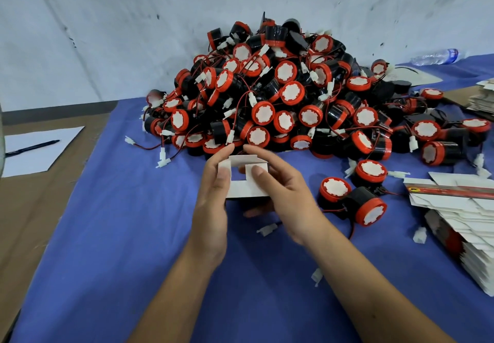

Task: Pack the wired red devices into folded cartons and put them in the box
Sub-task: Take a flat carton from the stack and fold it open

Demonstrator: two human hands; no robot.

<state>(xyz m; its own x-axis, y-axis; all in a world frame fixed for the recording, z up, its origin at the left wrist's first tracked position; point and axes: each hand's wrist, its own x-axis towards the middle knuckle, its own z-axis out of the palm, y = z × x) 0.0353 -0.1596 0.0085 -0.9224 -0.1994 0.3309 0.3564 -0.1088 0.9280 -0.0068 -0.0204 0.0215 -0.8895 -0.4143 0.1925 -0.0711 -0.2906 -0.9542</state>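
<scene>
A small white carton (244,185) with its top flaps open is held above the blue cloth between both hands. My left hand (213,195) grips its left side, thumb on the front edge. My right hand (278,190) grips the right side, thumb pressing a flap inward. Something red shows inside the carton opening. Behind it rises a big heap of red-and-black wired devices (280,96) with white connectors. Two loose devices (352,198) lie just right of my right hand. No box is in view.
Stacks of flat unfolded cartons (459,225) lie at the right edge. A sheet of paper (37,150) with a black pen (32,147) sits at the left on brown cardboard. A plastic bottle (438,56) lies at the back right. The blue cloth (120,235) covers the table.
</scene>
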